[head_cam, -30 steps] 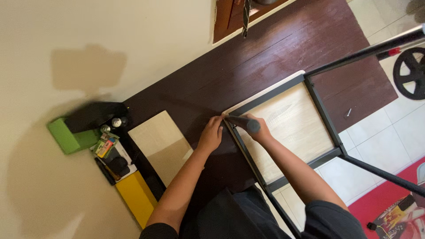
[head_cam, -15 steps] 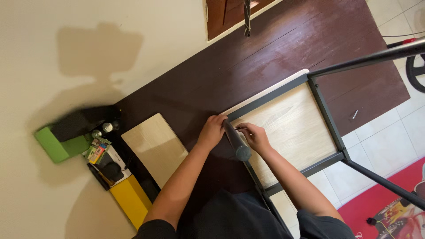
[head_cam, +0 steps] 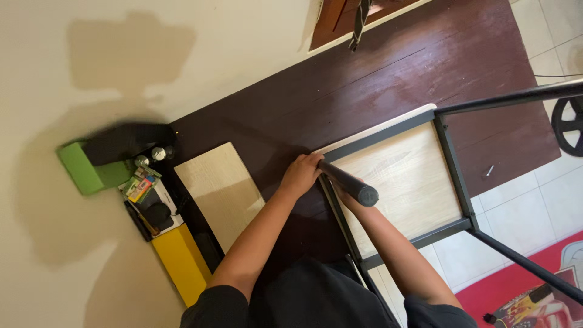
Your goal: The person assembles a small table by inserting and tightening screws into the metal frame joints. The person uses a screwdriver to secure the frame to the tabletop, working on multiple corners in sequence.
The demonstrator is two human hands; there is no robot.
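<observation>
Left hand (head_cam: 302, 174) grasps the frame corner of the upturned table (head_cam: 398, 182) on the dark floor (head_cam: 388, 79). Right hand (head_cam: 347, 193) lies largely behind a black leg (head_cam: 347, 181); its grip cannot be told. Loose wooden panel (head_cam: 220, 191) near left; screw (head_cam: 488, 171) beyond the frame's right edge.

Black table leg (head_cam: 349, 181), light woodgrain tabletop (head_cam: 401, 182)

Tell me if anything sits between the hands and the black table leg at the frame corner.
Nothing visible does. The left hand rests at the corner of the metal frame, at the base of the black leg. The right hand is mostly hidden behind that leg, apparently touching it.
</observation>
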